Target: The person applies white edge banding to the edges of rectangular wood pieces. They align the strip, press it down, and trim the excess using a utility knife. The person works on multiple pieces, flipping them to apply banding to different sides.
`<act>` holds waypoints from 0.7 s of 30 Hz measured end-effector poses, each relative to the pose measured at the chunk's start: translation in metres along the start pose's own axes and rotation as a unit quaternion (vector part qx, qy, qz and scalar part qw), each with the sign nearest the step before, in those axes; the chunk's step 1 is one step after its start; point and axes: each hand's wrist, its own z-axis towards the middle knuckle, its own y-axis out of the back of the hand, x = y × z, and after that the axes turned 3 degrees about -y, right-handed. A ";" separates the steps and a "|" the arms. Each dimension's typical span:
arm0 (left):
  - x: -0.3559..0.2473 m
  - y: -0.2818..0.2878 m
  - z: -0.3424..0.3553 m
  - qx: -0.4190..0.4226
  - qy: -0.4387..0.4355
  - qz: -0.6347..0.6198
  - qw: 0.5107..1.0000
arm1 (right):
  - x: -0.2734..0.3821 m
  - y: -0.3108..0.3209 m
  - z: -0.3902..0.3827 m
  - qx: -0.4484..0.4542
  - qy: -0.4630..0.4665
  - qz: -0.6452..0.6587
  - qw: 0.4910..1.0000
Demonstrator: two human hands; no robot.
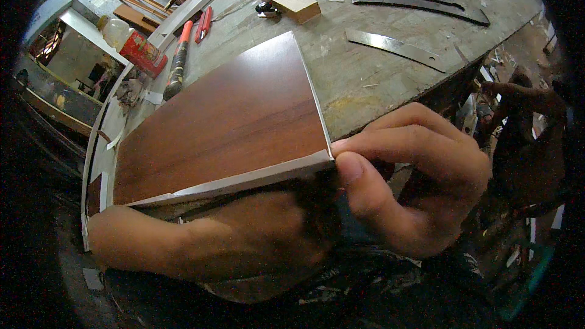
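A brown wood-grain panel (225, 116) lies at an angle on the worn workbench (359, 79). White edging strip (256, 173) runs along its near edge and its right edge. My right hand (414, 176) pinches the strip at the panel's near right corner between thumb and forefinger, with the other fingers curled. At the near left corner, my left hand (134, 237) is against the panel's edge. Its fingers are hidden, so their grip does not show. My left forearm crosses just below the near edge.
Beyond the panel lie a black-and-orange handled tool (178, 61), a red utility knife (203, 25), a wooden block (289, 3), a flat metal blade (396, 49) and a long dark metal piece (420, 5). A red-labelled plastic bottle (137, 49) stands at the left.
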 end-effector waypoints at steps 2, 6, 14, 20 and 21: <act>-0.001 -0.004 0.001 -0.016 -0.004 -0.002 1.000 | -0.001 -0.003 -0.001 -0.014 0.001 0.006 1.000; 0.004 -0.001 0.002 -0.003 -0.032 0.050 0.998 | -0.003 -0.004 0.000 -0.014 0.050 -0.043 0.998; 0.014 0.030 0.002 0.123 -0.076 0.004 0.989 | -0.003 -0.004 0.003 -0.027 0.087 -0.105 0.990; 0.003 0.011 0.000 0.069 -0.024 -0.029 0.997 | 0.007 -0.031 -0.012 -0.119 0.036 -0.145 0.982; 0.001 0.008 -0.001 0.058 -0.012 -0.033 0.998 | 0.009 -0.032 -0.014 -0.125 0.014 -0.146 0.981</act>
